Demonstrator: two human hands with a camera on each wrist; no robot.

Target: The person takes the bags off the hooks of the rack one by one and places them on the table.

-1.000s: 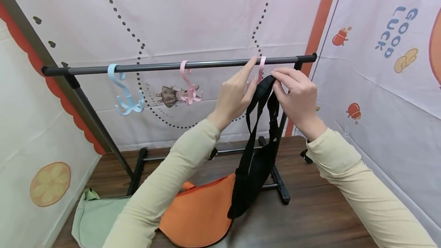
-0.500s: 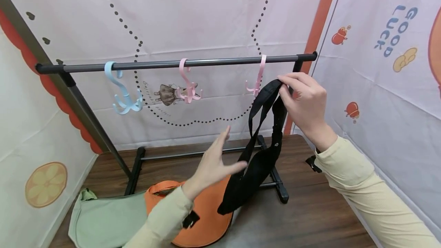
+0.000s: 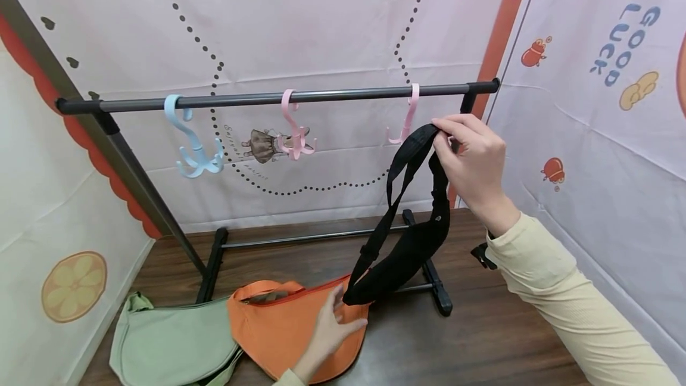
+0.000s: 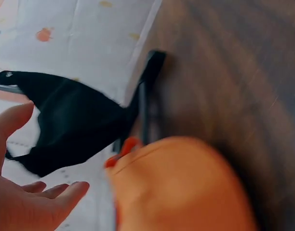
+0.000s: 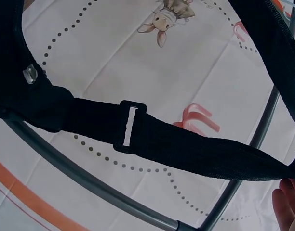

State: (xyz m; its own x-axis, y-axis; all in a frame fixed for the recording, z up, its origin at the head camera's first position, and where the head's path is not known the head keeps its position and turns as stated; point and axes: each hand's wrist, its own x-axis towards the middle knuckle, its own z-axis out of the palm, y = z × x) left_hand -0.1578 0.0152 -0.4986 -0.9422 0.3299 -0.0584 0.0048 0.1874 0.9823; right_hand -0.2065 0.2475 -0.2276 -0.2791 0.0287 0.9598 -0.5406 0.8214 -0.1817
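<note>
My right hand [image 3: 474, 162] pinches the top of the strap of a black bag [image 3: 409, 258], which hangs down from it in a long loop. In the right wrist view a strap buckle [image 5: 130, 126] shows along that strap, with my fingertips at its far end. My left hand [image 3: 328, 329] is low in front of the orange bag [image 3: 278, 326], fingers spread and thumb apart, close to the black bag's lower end. The left wrist view shows that palm facing the black bag [image 4: 75, 120] with nothing in it. A pink hook [image 3: 409, 115] hangs just left of my right hand.
A black rack's bar [image 3: 241, 100] spans the back, carrying a blue hook [image 3: 195, 142] and another pink hook [image 3: 295, 130]. A green bag [image 3: 171, 338] lies at the table's left, beside the orange one. The rack's right foot [image 3: 439, 290] stands behind the black bag.
My left hand has left the strap's top and come down to the black bag's lower end. My right hand keeps its pinch, slightly farther right, away from the pink hook.
</note>
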